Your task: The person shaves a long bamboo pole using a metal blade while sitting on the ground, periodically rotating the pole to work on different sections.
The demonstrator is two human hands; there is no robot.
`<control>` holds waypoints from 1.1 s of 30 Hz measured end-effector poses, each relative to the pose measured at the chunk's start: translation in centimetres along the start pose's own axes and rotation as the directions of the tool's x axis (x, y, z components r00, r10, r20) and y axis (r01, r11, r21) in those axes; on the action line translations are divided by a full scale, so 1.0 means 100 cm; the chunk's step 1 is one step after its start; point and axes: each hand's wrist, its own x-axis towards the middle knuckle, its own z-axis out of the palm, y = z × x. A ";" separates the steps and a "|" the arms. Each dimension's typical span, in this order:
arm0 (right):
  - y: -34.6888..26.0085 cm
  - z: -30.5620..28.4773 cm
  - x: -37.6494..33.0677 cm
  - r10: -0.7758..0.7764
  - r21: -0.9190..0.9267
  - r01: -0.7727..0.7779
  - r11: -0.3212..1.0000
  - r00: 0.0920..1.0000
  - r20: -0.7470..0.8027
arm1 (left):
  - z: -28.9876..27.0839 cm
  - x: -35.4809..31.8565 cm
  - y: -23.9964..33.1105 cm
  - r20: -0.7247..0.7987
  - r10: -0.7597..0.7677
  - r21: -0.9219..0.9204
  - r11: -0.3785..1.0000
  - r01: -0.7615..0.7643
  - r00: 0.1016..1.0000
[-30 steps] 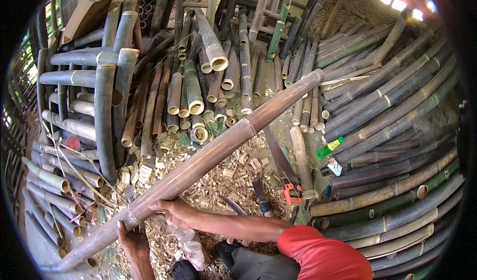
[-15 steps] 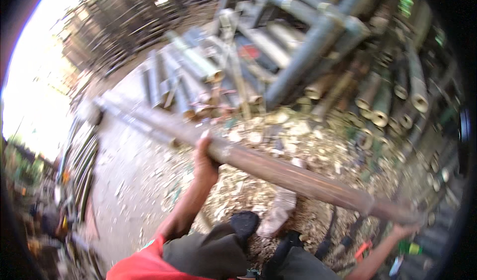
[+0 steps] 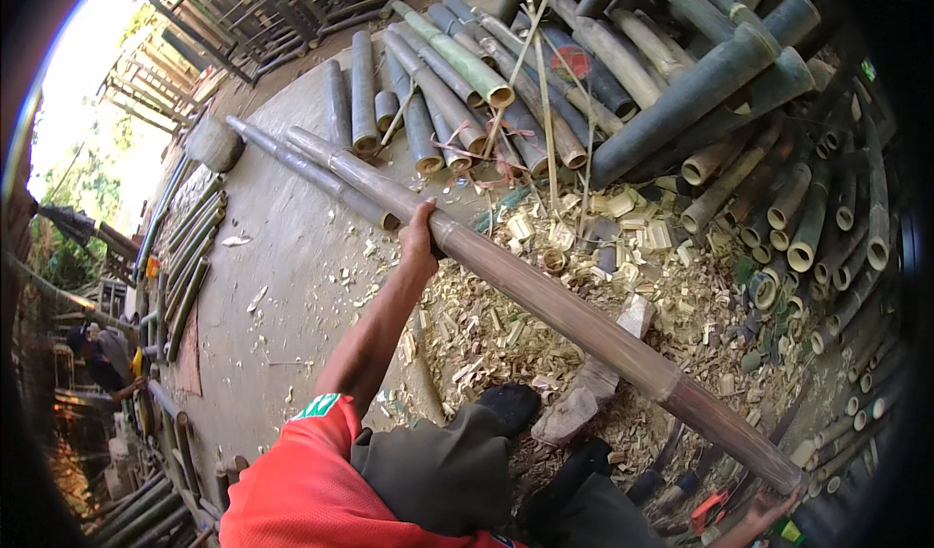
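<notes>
The long brown bamboo pole lies raised above the concrete floor, its long axis running diagonally from the upper left of the view to the lower right. The far end points toward the upper left, alongside a thinner grey pole resting on the floor. The near end points to the lower right corner.

The left hand is clamped around the pole near its midpoint, arm extended forward from the red sleeve. The right hand sits at the pole's near end at the lower edge of the view; it touches the butt of the pole, but whether its fingers close on it cannot be told. The two hands are well apart, one at each station along the axis. The right hand is nearer the body; the left is further out.

Below the pole, a bed of pale bamboo shavings and offcuts covers the floor. A stone block lies beside the dark shoes. Stacked green and grey bamboo culms fill the upper and right edges. An orange-handled tool lies near the right hand.
</notes>
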 end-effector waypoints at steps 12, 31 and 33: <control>0.075 0.083 -0.165 0.235 -0.388 -0.083 0.918 0.902 0.362 | -0.095 0.078 0.101 -0.173 0.723 0.953 0.293 -0.071 0.669; 0.134 0.080 -0.243 0.552 -0.679 0.597 -0.428 0.767 0.326 | 0.048 -0.102 -0.029 0.723 -0.567 0.195 -0.381 -0.904 0.395; 0.140 0.060 -0.251 0.617 -0.665 0.620 -0.416 0.730 0.295 | 0.037 -0.086 -0.032 0.773 -0.510 0.196 -0.373 -0.907 0.377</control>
